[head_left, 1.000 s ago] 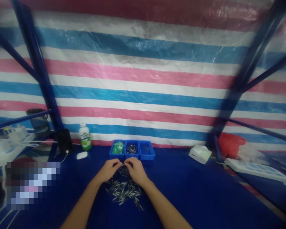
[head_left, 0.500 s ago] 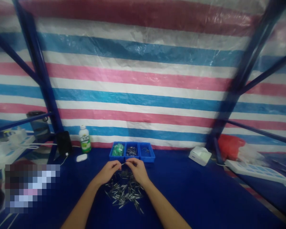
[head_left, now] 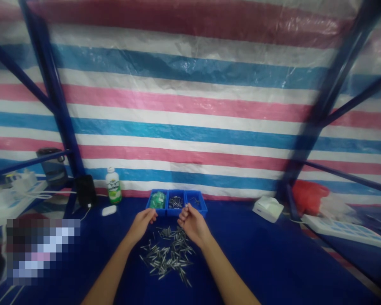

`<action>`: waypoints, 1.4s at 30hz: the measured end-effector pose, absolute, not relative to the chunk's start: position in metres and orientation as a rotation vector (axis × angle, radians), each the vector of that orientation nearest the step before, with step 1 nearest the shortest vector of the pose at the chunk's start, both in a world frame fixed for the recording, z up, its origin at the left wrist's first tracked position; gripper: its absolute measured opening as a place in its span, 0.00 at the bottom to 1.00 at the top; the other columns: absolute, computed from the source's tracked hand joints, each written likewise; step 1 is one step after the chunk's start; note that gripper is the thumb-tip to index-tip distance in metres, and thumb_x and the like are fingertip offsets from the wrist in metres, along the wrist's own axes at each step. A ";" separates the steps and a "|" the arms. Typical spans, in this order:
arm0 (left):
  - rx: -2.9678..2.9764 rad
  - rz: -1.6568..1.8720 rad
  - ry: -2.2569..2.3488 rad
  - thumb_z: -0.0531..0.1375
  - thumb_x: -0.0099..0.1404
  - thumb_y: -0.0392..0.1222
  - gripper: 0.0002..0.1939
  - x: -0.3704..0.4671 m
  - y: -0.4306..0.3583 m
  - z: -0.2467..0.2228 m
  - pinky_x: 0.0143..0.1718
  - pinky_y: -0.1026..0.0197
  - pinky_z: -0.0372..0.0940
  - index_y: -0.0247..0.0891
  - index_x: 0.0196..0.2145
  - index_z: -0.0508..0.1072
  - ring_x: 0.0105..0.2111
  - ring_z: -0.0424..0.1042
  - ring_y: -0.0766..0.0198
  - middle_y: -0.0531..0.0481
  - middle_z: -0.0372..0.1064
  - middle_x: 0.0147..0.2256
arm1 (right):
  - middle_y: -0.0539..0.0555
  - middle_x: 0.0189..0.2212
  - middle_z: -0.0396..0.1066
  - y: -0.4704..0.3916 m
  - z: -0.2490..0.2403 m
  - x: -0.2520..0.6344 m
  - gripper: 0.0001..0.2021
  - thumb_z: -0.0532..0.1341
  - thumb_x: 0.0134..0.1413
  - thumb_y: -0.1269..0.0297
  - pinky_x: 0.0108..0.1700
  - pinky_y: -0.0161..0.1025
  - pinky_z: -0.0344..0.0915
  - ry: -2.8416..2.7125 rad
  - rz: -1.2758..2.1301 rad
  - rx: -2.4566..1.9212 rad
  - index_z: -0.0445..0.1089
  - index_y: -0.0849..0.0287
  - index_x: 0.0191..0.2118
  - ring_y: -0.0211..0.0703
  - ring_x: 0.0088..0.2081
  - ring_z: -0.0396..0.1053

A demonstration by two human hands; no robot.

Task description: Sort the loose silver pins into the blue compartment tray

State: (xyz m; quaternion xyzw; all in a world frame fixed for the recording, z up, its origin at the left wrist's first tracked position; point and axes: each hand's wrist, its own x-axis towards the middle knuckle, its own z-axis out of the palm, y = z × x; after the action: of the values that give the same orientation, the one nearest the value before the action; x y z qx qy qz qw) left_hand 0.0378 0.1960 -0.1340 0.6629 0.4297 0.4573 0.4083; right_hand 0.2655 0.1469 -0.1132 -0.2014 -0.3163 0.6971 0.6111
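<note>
Small metal pins [head_left: 167, 258] lie in a loose pile on the blue table [head_left: 260, 262]. Behind them stand three joined blue bins: the left bin [head_left: 158, 200] holds green pieces, the middle bin [head_left: 175, 201] many small metal parts, the right bin [head_left: 195, 202] a few. My left hand [head_left: 145, 220], fingers curled together, is just in front of the left bin; whatever is in it cannot be made out. My right hand [head_left: 192, 220] is turned partly palm-up by the right bin, its thumb and forefinger pinched on something too small to name.
At the back left are a green-and-white bottle [head_left: 113, 185], a white case [head_left: 109, 210] and a black device [head_left: 85, 190] on a cable. A tissue box [head_left: 268, 209], a red bag [head_left: 309, 197] and a power strip [head_left: 346, 231] are at the right.
My hands have parted from where they met above the pile. The right hand has moved right and turned its palm upward; the left hand has shifted slightly left.
</note>
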 end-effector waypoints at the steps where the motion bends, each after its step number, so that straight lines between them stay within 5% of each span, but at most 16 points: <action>1: 1.671 1.151 1.091 0.55 0.64 0.59 0.22 0.038 0.195 -0.133 0.28 0.65 0.58 0.35 0.30 0.73 0.26 0.65 0.64 0.51 0.68 0.26 | 0.45 0.18 0.57 0.147 -0.115 0.265 0.15 0.65 0.52 0.55 0.28 0.34 0.60 -0.757 1.631 -0.537 0.64 0.58 0.24 0.33 0.21 0.56; 4: 1.696 1.154 1.128 0.56 0.63 0.57 0.21 0.039 0.192 -0.131 0.29 0.65 0.59 0.35 0.30 0.74 0.27 0.66 0.64 0.51 0.68 0.26 | 0.44 0.16 0.58 0.151 -0.122 0.266 0.15 0.66 0.50 0.57 0.22 0.33 0.53 -0.787 1.652 -0.750 0.64 0.59 0.23 0.30 0.16 0.51; 10: 1.731 1.156 1.236 0.56 0.62 0.57 0.20 0.037 0.199 -0.134 0.32 0.63 0.62 0.36 0.30 0.74 0.28 0.68 0.62 0.50 0.70 0.26 | 0.51 0.30 0.73 0.155 -0.131 0.262 0.16 0.59 0.55 0.50 0.22 0.33 0.53 -1.049 1.407 -1.096 0.72 0.57 0.40 0.32 0.17 0.57; 16: 1.776 1.140 1.372 0.56 0.61 0.58 0.20 0.032 0.204 -0.140 0.30 0.63 0.61 0.37 0.31 0.75 0.28 0.69 0.61 0.51 0.72 0.26 | 0.51 0.34 0.72 0.133 -0.131 0.242 0.06 0.60 0.57 0.63 0.42 0.40 0.56 -2.042 0.439 -1.205 0.76 0.53 0.34 0.43 0.39 0.64; 21: 1.921 1.130 1.427 0.55 0.62 0.55 0.18 0.035 0.195 -0.140 0.31 0.64 0.58 0.39 0.27 0.73 0.26 0.67 0.62 0.54 0.70 0.24 | 0.51 0.41 0.68 0.121 -0.130 0.233 0.07 0.59 0.61 0.60 0.43 0.43 0.51 -2.363 0.186 -1.211 0.76 0.46 0.41 0.46 0.45 0.57; 31: 1.944 1.112 1.379 0.55 0.62 0.55 0.18 0.039 0.193 -0.135 0.30 0.64 0.58 0.38 0.28 0.74 0.26 0.66 0.62 0.53 0.69 0.24 | 0.54 0.41 0.67 0.128 -0.136 0.223 0.04 0.59 0.58 0.69 0.44 0.45 0.49 -2.401 0.057 -1.210 0.72 0.56 0.35 0.48 0.45 0.56; 42: 2.219 0.932 1.146 0.54 0.65 0.52 0.19 0.053 0.175 -0.129 0.31 0.63 0.56 0.38 0.25 0.74 0.27 0.65 0.62 0.52 0.70 0.25 | 0.53 0.36 0.75 0.147 -0.138 0.239 0.08 0.56 0.59 0.68 0.46 0.43 0.57 -1.764 0.502 -1.207 0.74 0.54 0.37 0.46 0.40 0.68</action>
State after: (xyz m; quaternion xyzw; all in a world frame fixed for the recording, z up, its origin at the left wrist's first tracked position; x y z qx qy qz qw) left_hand 0.0530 0.1749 -0.1294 0.8089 0.4179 0.3399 0.2356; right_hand 0.2391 0.1469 -0.1380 -0.4895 -0.7152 0.2035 0.4556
